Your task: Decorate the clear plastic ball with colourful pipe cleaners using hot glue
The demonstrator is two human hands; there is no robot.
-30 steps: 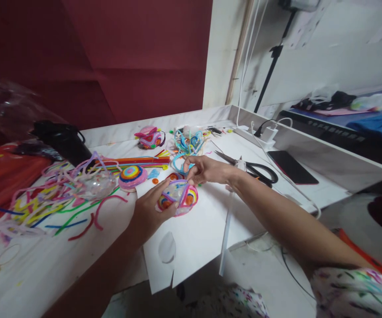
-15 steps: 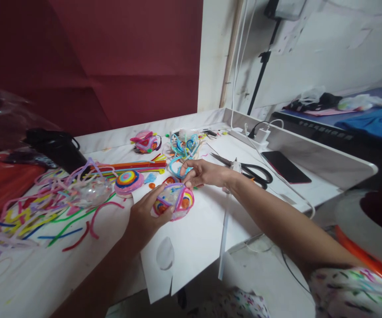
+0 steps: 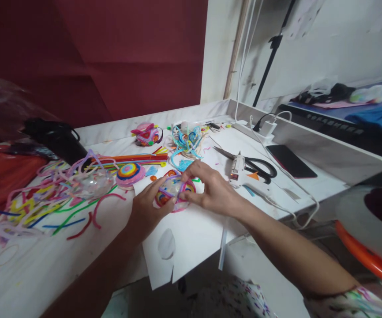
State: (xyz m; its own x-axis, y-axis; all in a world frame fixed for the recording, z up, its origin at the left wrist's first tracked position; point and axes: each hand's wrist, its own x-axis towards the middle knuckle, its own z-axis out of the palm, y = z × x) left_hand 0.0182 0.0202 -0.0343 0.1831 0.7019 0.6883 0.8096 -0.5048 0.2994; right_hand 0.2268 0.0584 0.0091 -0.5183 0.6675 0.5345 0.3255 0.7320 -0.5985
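A clear round ball (image 3: 171,186) trimmed with pink, purple and rainbow-coloured fuzzy pipe cleaners rests over white paper. My left hand (image 3: 148,204) grips its left side, thumb at the near edge and fingers at the far edge. From the right, my right hand (image 3: 212,189) closes on the ball's right side, thumb and fingers curled against the trim; its fingers hide part of it. Just left of the ball lie an orange button-like piece (image 3: 153,178) and a disc of rainbow coils (image 3: 130,174).
Loose pipe cleaners (image 3: 78,221) spread over the left. A glue gun (image 3: 240,170), black-handled scissors (image 3: 260,168) and a phone (image 3: 292,161) lie to the right. A second decorated ball (image 3: 147,134) and blue strands (image 3: 187,139) sit behind. White paper (image 3: 191,247) overhangs the front edge.
My right hand has come down from above the ball's far edge onto its right side. The glue gun shows more fully now. The view has shifted slightly.
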